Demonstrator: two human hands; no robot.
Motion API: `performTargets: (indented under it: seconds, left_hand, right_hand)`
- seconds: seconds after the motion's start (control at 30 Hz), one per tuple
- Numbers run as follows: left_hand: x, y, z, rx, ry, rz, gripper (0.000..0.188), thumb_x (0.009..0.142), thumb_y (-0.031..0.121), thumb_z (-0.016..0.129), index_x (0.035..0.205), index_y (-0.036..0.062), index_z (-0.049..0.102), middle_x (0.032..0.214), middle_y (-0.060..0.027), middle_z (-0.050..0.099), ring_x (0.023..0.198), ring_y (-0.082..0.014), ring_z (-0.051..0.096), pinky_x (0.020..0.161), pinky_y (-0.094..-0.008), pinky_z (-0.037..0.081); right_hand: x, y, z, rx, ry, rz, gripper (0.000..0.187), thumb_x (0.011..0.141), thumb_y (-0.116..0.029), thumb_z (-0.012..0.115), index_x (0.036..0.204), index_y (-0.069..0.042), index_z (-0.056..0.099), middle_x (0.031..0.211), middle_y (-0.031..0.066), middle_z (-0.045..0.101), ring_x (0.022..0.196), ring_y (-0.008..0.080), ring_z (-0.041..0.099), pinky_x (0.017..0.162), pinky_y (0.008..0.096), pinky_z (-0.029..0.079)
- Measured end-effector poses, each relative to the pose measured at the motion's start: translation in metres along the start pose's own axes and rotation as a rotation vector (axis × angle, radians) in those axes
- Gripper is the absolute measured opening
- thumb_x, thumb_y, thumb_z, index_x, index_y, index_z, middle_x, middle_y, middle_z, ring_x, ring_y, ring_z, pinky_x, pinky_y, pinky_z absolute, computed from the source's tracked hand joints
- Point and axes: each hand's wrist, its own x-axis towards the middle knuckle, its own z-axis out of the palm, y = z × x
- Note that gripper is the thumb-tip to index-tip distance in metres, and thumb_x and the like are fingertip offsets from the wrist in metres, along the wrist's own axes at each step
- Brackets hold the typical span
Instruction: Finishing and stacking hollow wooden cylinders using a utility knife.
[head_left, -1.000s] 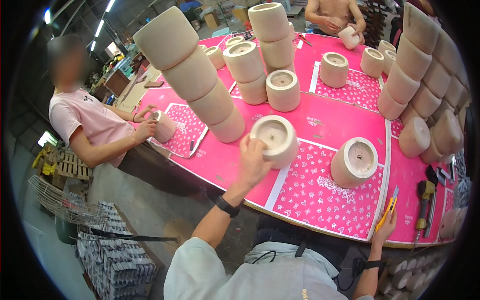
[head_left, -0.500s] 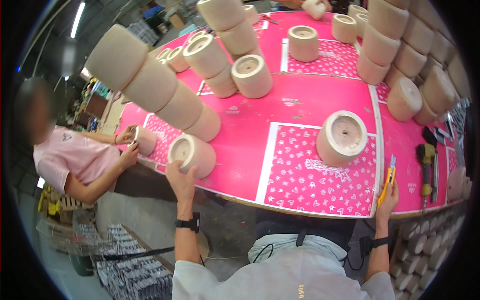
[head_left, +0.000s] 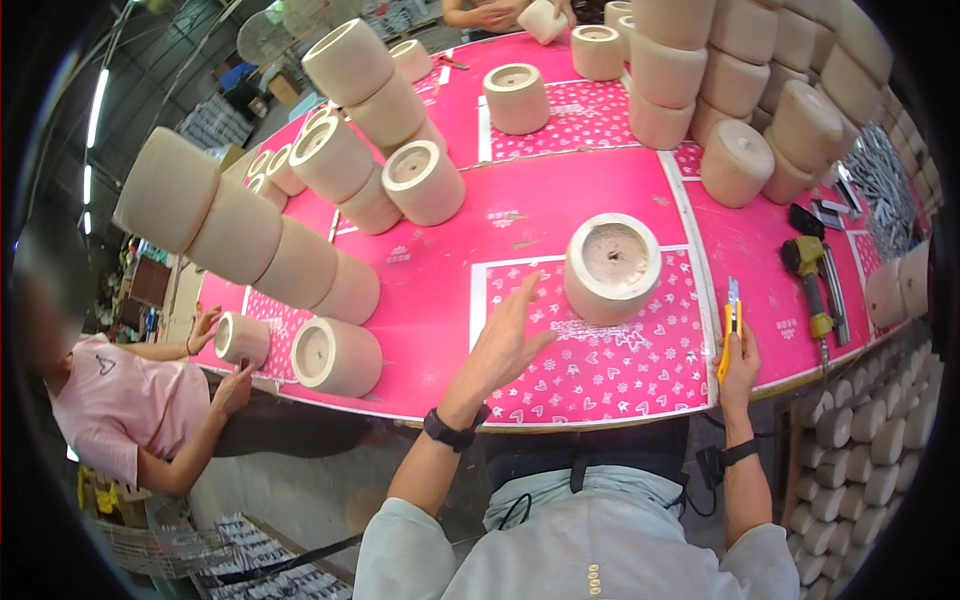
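Note:
My left hand (head_left: 507, 340) hovers open over the patterned pink mat (head_left: 640, 375), fingers spread, just left of an upright beige pot (head_left: 612, 266) and not touching it. Another beige pot (head_left: 335, 356) lies on its side at the table's near left edge, apart from my hand. My right hand (head_left: 740, 362) rests at the mat's right corner, shut on a yellow utility knife (head_left: 729, 338) with its blade end pointing away from me.
Tall leaning stacks of beige pots (head_left: 260, 245) crowd the pink table (head_left: 440, 290) at left and back right. A yellow power drill (head_left: 812, 275) lies at the right edge. A person in pink (head_left: 130, 400) at left holds a small pot (head_left: 242, 338).
My left hand let go of the pot it carried to the near left edge, where it now lies, and swung right toward the upright pot. My right hand kept the knife.

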Motion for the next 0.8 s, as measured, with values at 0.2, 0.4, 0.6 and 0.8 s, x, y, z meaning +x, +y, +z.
performTargets:
  seconds: [0.2, 0.4, 0.6, 0.8]
  left_hand:
    - [0.133, 0.039, -0.063, -0.847, 0.325, 0.034, 0.089, 0.088, 0.021, 0.07, 0.155, 0.0087, 0.013, 0.111, -0.0162, 0.065, 0.097, -0.0214, 0.064, 0.08, -0.0309, 0.054]
    - [0.1, 0.032, -0.005, -0.007, 0.119, 0.1, 0.073, 0.089, 0.029, 0.071, 0.147, 0.0013, 0.035, 0.128, -0.0233, 0.057, 0.117, -0.0309, 0.058, 0.1, -0.0398, 0.046]
    - [0.081, 0.027, 0.042, -0.319, 0.049, -0.141, 0.06, 0.091, 0.025, 0.052, 0.143, -0.0026, 0.038, 0.128, -0.0321, 0.056, 0.121, -0.0411, 0.056, 0.102, -0.0457, 0.043]
    - [0.066, 0.047, 0.017, -0.027, -0.095, -0.071, 0.048, 0.086, 0.016, 0.051, 0.132, -0.0004, 0.053, 0.102, -0.0323, 0.065, 0.1, -0.0426, 0.065, 0.09, -0.0437, 0.049]
  right_hand:
    - [0.003, 0.004, -0.001, 0.004, -0.038, -0.023, 0.037, 0.102, -0.02, 0.05, 0.134, -0.001, 0.052, 0.087, 0.0048, 0.062, 0.058, 0.0059, 0.054, 0.049, 0.0198, 0.045]
    - [0.003, 0.001, 0.0, 0.02, -0.008, -0.024, 0.037, 0.102, -0.019, 0.05, 0.134, -0.001, 0.052, 0.086, 0.0051, 0.061, 0.057, 0.006, 0.055, 0.049, 0.0194, 0.044]
    - [0.003, -0.002, -0.001, 0.01, -0.034, -0.012, 0.036, 0.101, -0.02, 0.052, 0.132, 0.0, 0.053, 0.085, 0.0051, 0.061, 0.057, 0.0063, 0.055, 0.049, 0.0204, 0.045]
    - [0.003, 0.0, 0.0, -0.027, 0.005, 0.018, 0.037, 0.101, -0.021, 0.052, 0.132, 0.0, 0.053, 0.086, 0.0046, 0.062, 0.059, 0.0055, 0.055, 0.051, 0.0203, 0.045]
